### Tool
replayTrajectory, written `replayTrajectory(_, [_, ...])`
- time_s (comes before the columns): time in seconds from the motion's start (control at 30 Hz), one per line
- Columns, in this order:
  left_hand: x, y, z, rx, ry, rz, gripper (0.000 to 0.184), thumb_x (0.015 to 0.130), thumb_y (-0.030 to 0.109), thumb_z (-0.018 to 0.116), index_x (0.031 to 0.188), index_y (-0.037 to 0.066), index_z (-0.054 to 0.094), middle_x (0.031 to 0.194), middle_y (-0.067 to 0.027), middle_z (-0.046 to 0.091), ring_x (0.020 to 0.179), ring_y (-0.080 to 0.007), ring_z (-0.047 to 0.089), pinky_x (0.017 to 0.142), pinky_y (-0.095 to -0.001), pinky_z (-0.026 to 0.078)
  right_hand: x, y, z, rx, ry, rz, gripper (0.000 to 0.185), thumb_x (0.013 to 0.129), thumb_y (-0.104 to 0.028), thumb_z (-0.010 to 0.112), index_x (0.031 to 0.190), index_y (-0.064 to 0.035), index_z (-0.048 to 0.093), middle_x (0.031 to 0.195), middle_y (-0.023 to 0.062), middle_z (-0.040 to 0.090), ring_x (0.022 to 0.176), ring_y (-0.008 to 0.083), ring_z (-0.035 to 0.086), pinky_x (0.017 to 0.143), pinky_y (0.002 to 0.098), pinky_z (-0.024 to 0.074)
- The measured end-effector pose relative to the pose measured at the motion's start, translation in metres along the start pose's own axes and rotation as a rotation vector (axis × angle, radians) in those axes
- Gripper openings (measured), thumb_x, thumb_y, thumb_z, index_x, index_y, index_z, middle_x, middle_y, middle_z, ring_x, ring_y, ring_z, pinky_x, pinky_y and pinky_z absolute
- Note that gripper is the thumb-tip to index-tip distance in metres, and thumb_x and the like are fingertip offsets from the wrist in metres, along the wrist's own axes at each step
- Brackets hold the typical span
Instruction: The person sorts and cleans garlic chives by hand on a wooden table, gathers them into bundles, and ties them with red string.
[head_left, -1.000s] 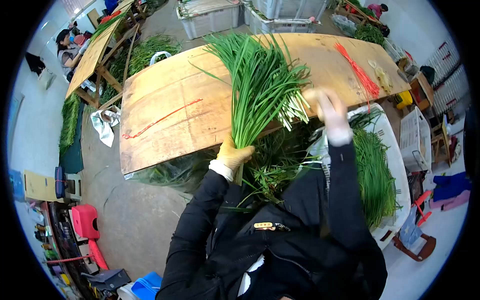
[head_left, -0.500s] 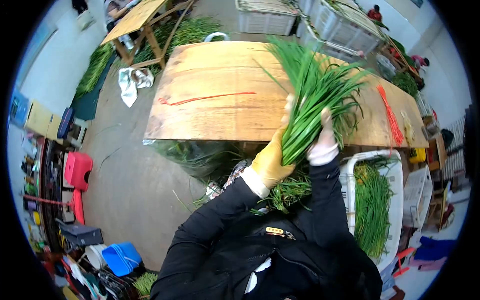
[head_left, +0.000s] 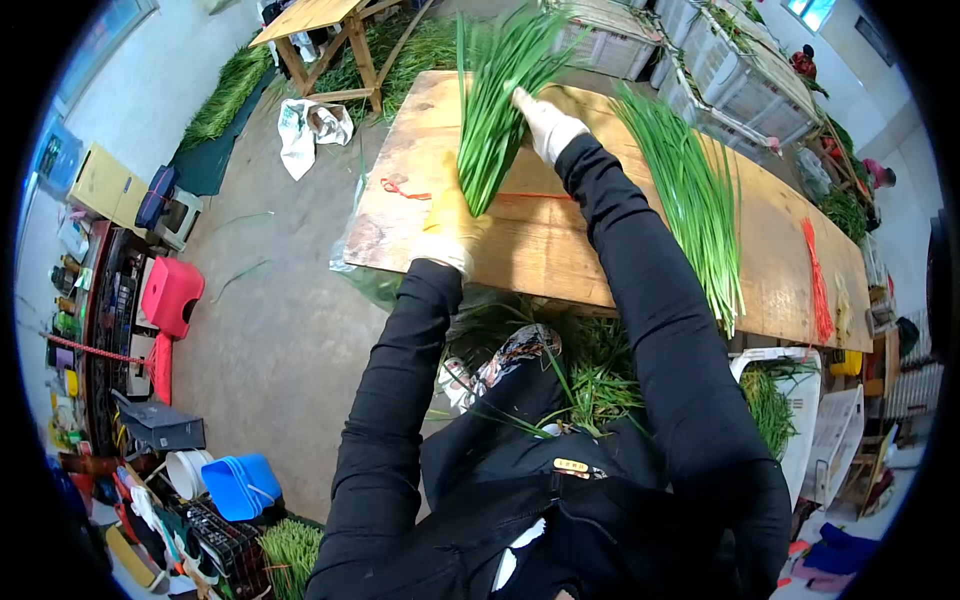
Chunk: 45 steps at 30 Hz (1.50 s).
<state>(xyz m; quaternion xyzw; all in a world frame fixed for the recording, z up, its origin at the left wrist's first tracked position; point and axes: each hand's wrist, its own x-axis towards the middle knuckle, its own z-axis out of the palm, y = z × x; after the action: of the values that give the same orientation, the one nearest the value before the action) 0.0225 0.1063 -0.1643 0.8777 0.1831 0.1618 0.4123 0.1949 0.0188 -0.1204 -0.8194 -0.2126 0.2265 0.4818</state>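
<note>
A bunch of green chives is held up at a slant over the wooden table, its leaf tips pointing away from me. My left hand, in a yellow glove and blurred by motion, is closed around the lower stem end. My right hand, in a pale glove, grips the same bunch from the right, higher up; some of its fingers are hidden by the leaves. A second bunch of chives lies on the table beyond my right forearm. Under the held bunch lies a red tie, partly covered.
The wooden table carries a bundle of red ties at its right. A white crate with chives stands below it. Loose chives lie near my lap. White crates are stacked behind; a pink stool stands left.
My hands have moved left and farther over the table with chives between them. A separate bunch now lies on the table's right part. The camera view has shifted.
</note>
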Motion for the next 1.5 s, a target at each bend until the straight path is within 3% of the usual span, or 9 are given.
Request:
replayTrajectory(0.13, [-0.010, -0.013, 0.007, 0.558, -0.034, -0.217, 0.091, 0.059, 0.018, 0.066, 0.132, 0.001, 0.014, 0.118, -0.0234, 0.039, 0.103, -0.0350, 0.042, 0.088, -0.0361, 0.036, -0.022, 0.058, 0.006, -0.194, 0.024, -0.167, 0.067, 0.083, -0.054, 0.027, 0.112, 0.0022, 0.048, 0.115, 0.0248, 0.047, 0.110, 0.0334, 0.044, 0.093, 0.0354, 0.0313])
replayTrajectory(0.33, [-0.011, -0.035, 0.011, 0.412, 0.050, -0.112, 0.100, 0.057, 0.035, 0.071, 0.131, -0.003, 0.015, 0.119, -0.0252, 0.037, 0.104, -0.0380, 0.040, 0.090, -0.0387, 0.034, -0.066, 0.086, 0.004, -0.673, 0.245, -0.556, 0.022, 0.075, -0.026, 0.060, 0.089, -0.0093, 0.060, 0.087, 0.0115, 0.057, 0.087, 0.0285, 0.052, 0.076, 0.0375, 0.0408])
replayTrajectory(0.47, [-0.016, -0.027, -0.015, 0.371, 0.053, -0.078, 0.104, 0.058, 0.047, 0.070, 0.129, -0.007, 0.017, 0.120, -0.0258, 0.040, 0.111, -0.0341, 0.040, 0.091, -0.0375, 0.034, -0.063, 0.102, 0.015, -0.811, 0.293, -0.645, 0.013, 0.074, -0.017, 0.060, 0.085, -0.0111, 0.062, 0.074, 0.0072, 0.054, 0.076, 0.0261, 0.050, 0.070, 0.0364, 0.0405])
replayTrajectory(0.63, [0.013, -0.086, -0.060, 0.276, 0.210, 0.227, 0.034, 0.069, 0.010, 0.064, 0.102, 0.010, 0.058, 0.095, -0.0132, 0.058, 0.082, -0.0262, 0.057, 0.072, -0.0314, 0.046, -0.070, 0.098, 0.015, -0.876, 0.216, -0.662, 0.010, 0.075, -0.017, 0.057, 0.083, -0.0118, 0.061, 0.074, 0.0077, 0.054, 0.077, 0.0263, 0.051, 0.070, 0.0366, 0.0402])
replayTrajectory(1.03, [0.034, -0.108, -0.061, 0.303, -0.012, 0.384, 0.013, 0.066, 0.003, 0.057, 0.078, 0.007, 0.061, 0.080, -0.0135, 0.056, 0.078, -0.0298, 0.055, 0.070, -0.0353, 0.043, -0.086, 0.082, 0.013, -1.026, 0.057, -0.388, 0.016, 0.075, -0.022, 0.055, 0.079, -0.0067, 0.059, 0.074, 0.0118, 0.055, 0.077, 0.0290, 0.053, 0.068, 0.0381, 0.0422])
replayTrajectory(1.17, [0.015, -0.047, -0.062, 0.461, 0.229, 0.473, 0.042, 0.067, 0.000, 0.060, 0.107, 0.006, 0.052, 0.108, -0.0119, 0.054, 0.097, -0.0301, 0.051, 0.081, -0.0357, 0.042, -0.132, 0.083, -0.018, -0.825, 0.243, -0.488, 0.032, 0.078, -0.027, 0.054, 0.102, -0.0058, 0.054, 0.085, 0.0132, 0.056, 0.081, 0.0289, 0.053, 0.073, 0.0383, 0.0417])
replayTrajectory(1.27, [-0.021, -0.005, -0.046, -0.168, -0.048, 0.365, 0.037, 0.079, 0.007, 0.056, 0.115, 0.006, 0.048, 0.110, -0.0075, 0.054, 0.097, -0.0188, 0.051, 0.082, -0.0282, 0.041, -0.175, 0.111, -0.078, -0.692, 0.650, -0.573, 0.047, 0.079, -0.029, 0.055, 0.119, -0.0054, 0.045, 0.108, 0.0149, 0.054, 0.096, 0.0280, 0.052, 0.083, 0.0369, 0.0400])
replayTrajectory(1.4, [-0.059, 0.038, 0.014, -0.698, -0.629, 0.200, 0.041, 0.084, 0.014, 0.054, 0.120, 0.001, 0.041, 0.114, -0.0103, 0.050, 0.102, -0.0153, 0.048, 0.088, -0.0273, 0.038, -0.244, 0.153, -0.178, -0.818, 0.781, 0.487, 0.084, 0.077, -0.061, 0.041, 0.130, 0.0002, 0.023, 0.118, 0.0236, 0.044, 0.109, 0.0330, 0.045, 0.091, 0.0399, 0.0362])
replayTrajectory(1.5, [-0.067, 0.066, 0.079, -0.802, -0.804, 0.091, 0.052, 0.083, 0.016, 0.055, 0.127, 0.001, 0.032, 0.123, -0.0130, 0.043, 0.111, -0.0186, 0.042, 0.093, -0.0290, 0.034, -0.253, 0.204, -0.217, -0.485, 0.729, 0.603, 0.109, 0.065, -0.076, 0.040, 0.132, 0.0052, 0.011, 0.123, 0.0313, 0.035, 0.114, 0.0348, 0.040, 0.094, 0.0377, 0.0343])
